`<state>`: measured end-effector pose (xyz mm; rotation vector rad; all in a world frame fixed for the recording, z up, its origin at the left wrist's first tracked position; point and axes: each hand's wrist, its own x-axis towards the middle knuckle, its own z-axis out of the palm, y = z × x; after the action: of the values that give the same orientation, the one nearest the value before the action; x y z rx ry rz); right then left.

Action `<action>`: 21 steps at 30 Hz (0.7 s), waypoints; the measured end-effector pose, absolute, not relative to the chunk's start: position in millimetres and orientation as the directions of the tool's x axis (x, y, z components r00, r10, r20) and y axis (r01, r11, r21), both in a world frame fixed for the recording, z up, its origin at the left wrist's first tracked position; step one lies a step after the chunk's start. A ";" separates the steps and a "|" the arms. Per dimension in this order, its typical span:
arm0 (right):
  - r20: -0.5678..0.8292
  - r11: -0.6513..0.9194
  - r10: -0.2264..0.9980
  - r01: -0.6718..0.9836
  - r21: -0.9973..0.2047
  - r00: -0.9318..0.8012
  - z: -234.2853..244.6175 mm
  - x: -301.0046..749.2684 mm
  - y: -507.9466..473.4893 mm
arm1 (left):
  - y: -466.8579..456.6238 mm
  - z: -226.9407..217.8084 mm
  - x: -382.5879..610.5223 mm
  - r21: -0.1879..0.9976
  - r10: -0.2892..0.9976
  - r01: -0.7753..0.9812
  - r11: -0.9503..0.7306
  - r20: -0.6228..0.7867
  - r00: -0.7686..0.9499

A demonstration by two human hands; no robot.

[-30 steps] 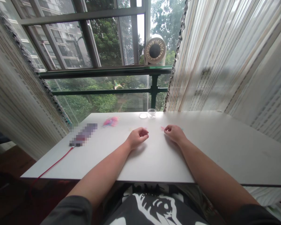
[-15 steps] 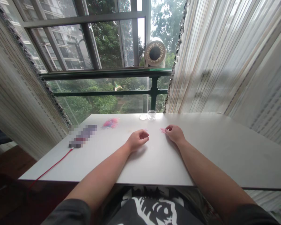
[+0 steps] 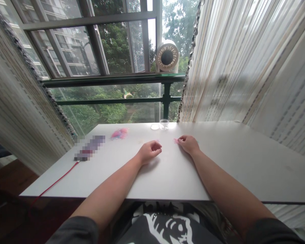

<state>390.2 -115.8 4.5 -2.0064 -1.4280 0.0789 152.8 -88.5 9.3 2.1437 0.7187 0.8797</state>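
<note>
My left hand (image 3: pixel 149 151) rests on the white table (image 3: pixel 228 162) with its fingers curled in; whatever may be inside them is hidden. My right hand (image 3: pixel 188 143) lies a little further back, fingers pinched at a small pink piece (image 3: pixel 176 140) on the tabletop. A heap of small pink and blue bits (image 3: pixel 119 133) lies to the far left of both hands. A small clear cup (image 3: pixel 164 123) and its round lid (image 3: pixel 155 126) stand at the table's far edge.
A blurred dark device (image 3: pixel 89 147) with a red cable (image 3: pixel 56 181) lies at the table's left. A round fan (image 3: pixel 167 57) sits on the window rail behind. Curtains hang on both sides.
Both hands have barely moved; the right hand shifted slightly back toward the pink piece. The view has drifted a little.
</note>
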 end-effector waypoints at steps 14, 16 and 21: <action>0.374 0.105 0.863 0.605 -0.789 0.338 4.9 378.7 -127.2 | -92.6 12.5 151.8 0.752 0.694 0.276 -0.599 0.317 0.646; 0.378 0.202 0.914 0.647 -0.735 0.144 5.5 365.4 -131.7 | -94.3 13.3 151.7 0.735 0.691 0.304 -0.606 0.298 0.658; 0.309 0.304 0.942 0.725 -0.618 -0.132 7.5 347.2 -136.8 | -93.6 16.8 148.6 0.679 0.687 0.366 -0.637 0.284 0.668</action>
<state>347.2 -136.8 7.5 -1.4794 -1.9163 0.4223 148.6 -93.6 16.8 2.2947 0.8106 0.7166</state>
